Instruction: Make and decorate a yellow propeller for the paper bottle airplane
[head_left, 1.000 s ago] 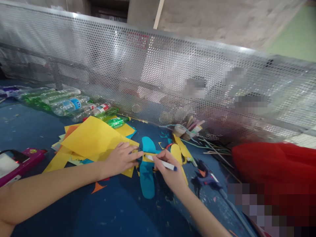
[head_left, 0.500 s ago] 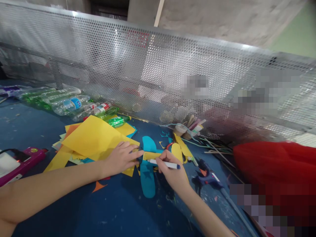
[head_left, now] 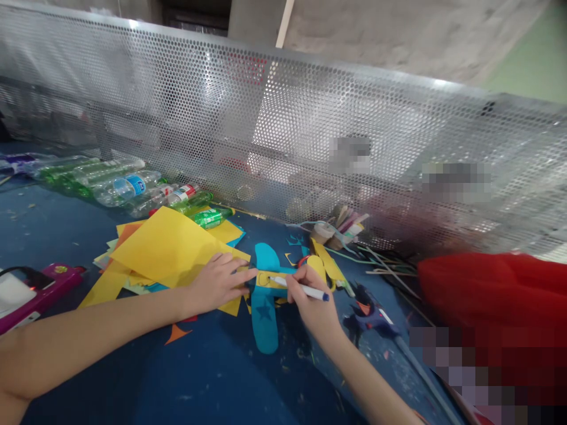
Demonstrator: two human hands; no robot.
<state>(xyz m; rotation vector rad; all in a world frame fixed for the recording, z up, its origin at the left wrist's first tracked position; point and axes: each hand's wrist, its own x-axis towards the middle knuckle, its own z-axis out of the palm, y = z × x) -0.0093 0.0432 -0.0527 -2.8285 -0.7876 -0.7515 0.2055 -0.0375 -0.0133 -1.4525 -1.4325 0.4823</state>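
Note:
A blue craft airplane [head_left: 264, 327] lies on the dark blue table, a dark star drawn on its near wing. Along its body runs a yellow strip [head_left: 275, 280] with dark outlines on it. My left hand [head_left: 221, 280] grips the plane's front end, index finger and thumb against it. Between the fingers of my right hand [head_left: 314, 295] is a white marker [head_left: 305, 289] with a blue end, its tip touching the yellow strip. Yellow card sheets [head_left: 163, 248] are stacked under and behind my left hand.
Plastic bottles [head_left: 133, 186] lie along the perforated metal screen [head_left: 199, 106]. A blue glue gun [head_left: 376, 319] rests right of my hand, near thin sticks and red fabric [head_left: 491, 289]. At the left is a magenta power strip [head_left: 48, 289]. Scissors [head_left: 305, 261] and paper scraps lie behind the plane.
My right hand has shifted slightly right with the marker, and more of the marker's tip shows. A dark outline on the yellow strip is now visible. My left hand stays in place.

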